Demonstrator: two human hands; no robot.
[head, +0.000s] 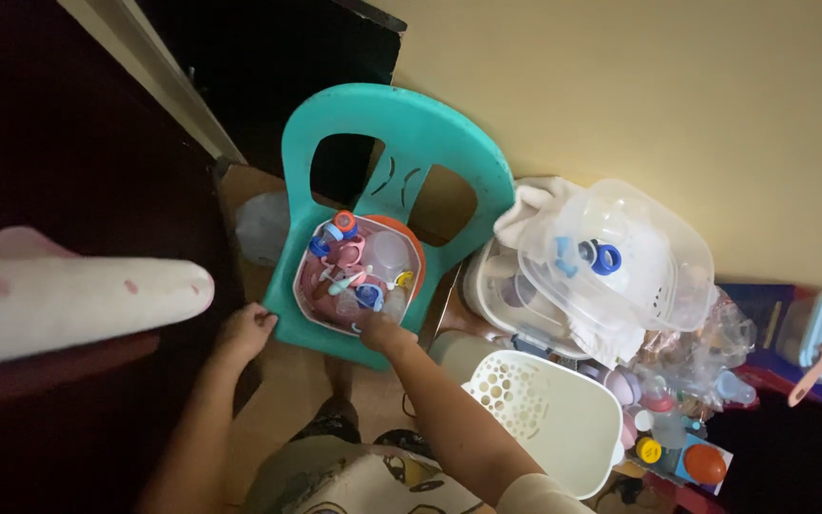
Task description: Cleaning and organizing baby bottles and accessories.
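My left hand (244, 330) is curled over the front edge of the teal plastic chair (394, 133). My right hand (384, 332) grips the near rim of the orange-rimmed tub (417, 249) of baby-bottle parts on its seat. A white perforated basket (549, 409) sits to the right.

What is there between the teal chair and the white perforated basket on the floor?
In the head view, the person's right forearm crosses between the teal chair and the white basket, over bare floor.

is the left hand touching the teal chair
Touching. In the head view the left hand grips the front left edge of the teal chair seat, fingers curled over it with no gap showing.
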